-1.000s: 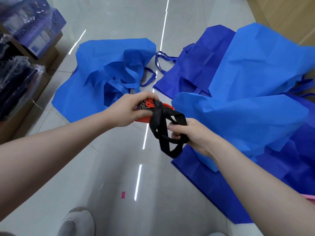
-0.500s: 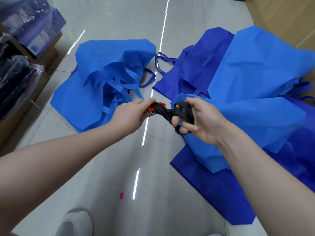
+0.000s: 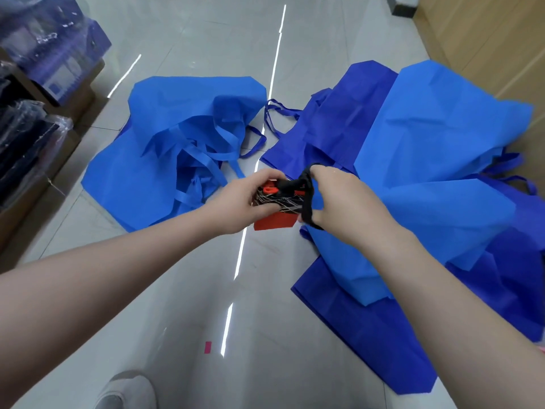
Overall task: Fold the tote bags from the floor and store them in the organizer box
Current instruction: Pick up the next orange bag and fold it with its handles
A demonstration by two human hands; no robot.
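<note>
Your left hand (image 3: 241, 199) grips folded red-black tote (image 3: 275, 221); right hand (image 3: 333, 196) pinches black handles (image 3: 306, 199). Wrap handles snug round tote, above blue bags (image 3: 427, 172); keep fold flat.

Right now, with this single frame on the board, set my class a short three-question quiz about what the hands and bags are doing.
1. True or false: the left hand grips the folded red and black bag.
2. What does the right hand hold? A) a blue tote B) the black straps C) nothing
3. Fill in: the unfolded blue tote bags lie on the ____.

Key: 1 true; 2 B; 3 floor.
</note>
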